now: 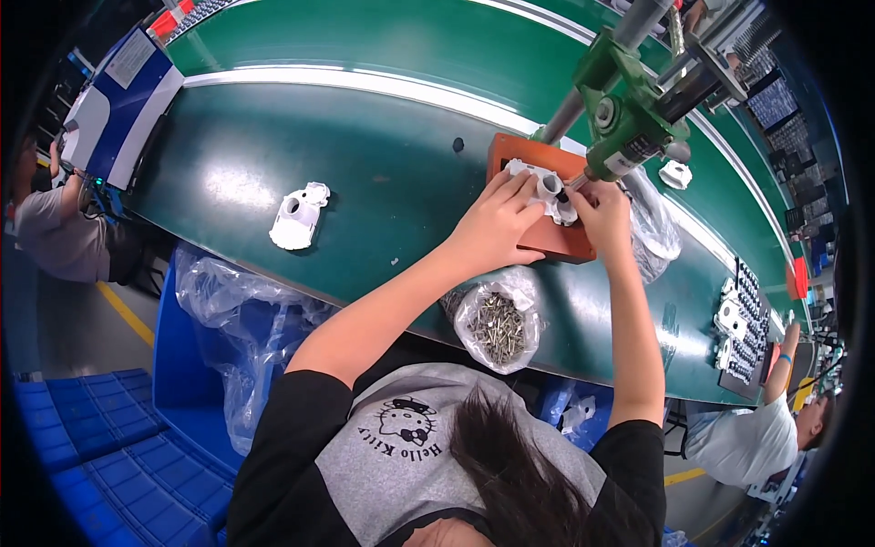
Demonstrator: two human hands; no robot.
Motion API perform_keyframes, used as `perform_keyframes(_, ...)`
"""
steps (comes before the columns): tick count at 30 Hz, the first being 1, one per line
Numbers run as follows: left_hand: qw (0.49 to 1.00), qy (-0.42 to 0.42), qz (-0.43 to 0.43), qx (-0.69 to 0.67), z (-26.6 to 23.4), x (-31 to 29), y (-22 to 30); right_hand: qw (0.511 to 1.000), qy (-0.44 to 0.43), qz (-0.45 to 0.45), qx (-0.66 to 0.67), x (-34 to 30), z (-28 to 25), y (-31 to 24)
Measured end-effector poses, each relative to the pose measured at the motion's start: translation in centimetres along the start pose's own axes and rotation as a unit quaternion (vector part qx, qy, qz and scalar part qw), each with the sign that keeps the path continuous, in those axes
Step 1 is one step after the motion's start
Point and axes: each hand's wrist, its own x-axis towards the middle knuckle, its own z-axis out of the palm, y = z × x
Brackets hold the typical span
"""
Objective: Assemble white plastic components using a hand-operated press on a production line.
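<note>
A white plastic housing (550, 185) with a round tube opening lies on an orange-brown block (572, 246). My left hand (497, 221) grips the housing from its left side, its fingers bent over the near edge. At the housing's right side, the fingertips of my right hand (604, 216) are pinched together. Whatever small thing is between them is hidden. Just above that hand is the lower end of a green bench press (620, 118). A second white housing (298, 219) lies on the dark green table to the left, apart from both hands.
Near the table's front edge stands an open clear bag of metal pins (497, 330). Clear plastic wrap (652, 228) lies right of the block. More white housings (730, 314) and a dark tray of small parts (749, 328) sit at far right. Co-workers sit at both sides.
</note>
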Motion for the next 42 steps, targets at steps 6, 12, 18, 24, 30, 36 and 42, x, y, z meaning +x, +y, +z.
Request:
perform_keyframes(6,1.0,-0.003,-0.003,-0.008,0.0,0.4,0.1,0.94,0.068,-0.223,-0.25,-2.5,0.6,-0.5)
perform_keyframes(12,1.0,0.007,-0.003,-0.004,-0.2,0.0,-0.4,0.934,-0.039,-0.178,-0.307,-4.8,0.4,-0.9)
perform_keyframes(18,1.0,-0.004,0.008,0.004,-0.2,0.1,-0.1,0.958,0.111,-0.023,0.264,4.7,-8.8,8.9)
perform_keyframes(24,0.996,-0.042,0.055,0.057,-0.2,1.9,0.8,0.89,0.078,-0.144,0.427,21.2,-17.4,2.5)
perform_keyframes(30,0.995,-0.043,0.074,0.059,0.8,2.5,1.3,0.898,0.401,-0.178,0.037,16.9,-19.2,-5.2)
perform_keyframes(36,0.993,-0.047,0.043,0.102,-0.9,0.6,0.7,0.662,0.588,-0.177,-0.429,-10.3,-15.7,-3.2)
perform_keyframes(42,0.988,-0.04,0.074,0.13,-0.7,1.1,0.6,0.891,0.251,-0.345,0.158,-16.5,-8.8,-1.8)
